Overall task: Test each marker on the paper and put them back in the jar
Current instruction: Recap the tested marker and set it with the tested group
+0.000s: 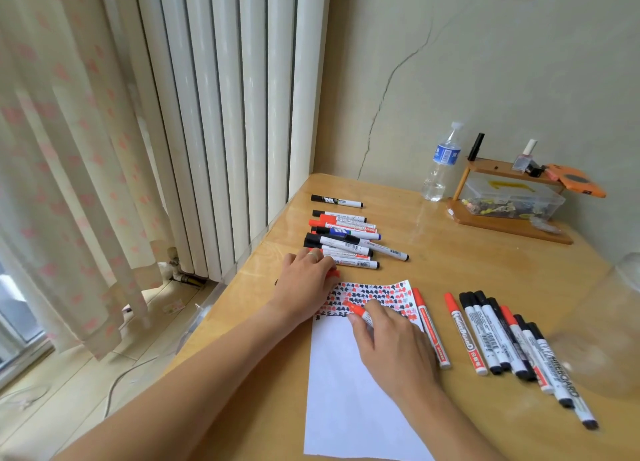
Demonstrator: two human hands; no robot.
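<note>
Wooden table (433, 263) in corner by radiator. Paper (346, 384) at near edge, top filled with scribbles. Right hand (391, 350) pinches red marker (358, 311), tip down on paper. Left hand (304, 287) flat, fingers straight, pins paper's far-left corner, small red piece under fingertips. Advice: short light stroke on blank area, keep paper pinned. Jar (609, 322) at right edge, blurred.

Your right hand (391, 343) is covering most of the red marker (358, 311). The jar (602, 329) is blurring at the right edge. The paper (346, 391) is running off the bottom.
</note>
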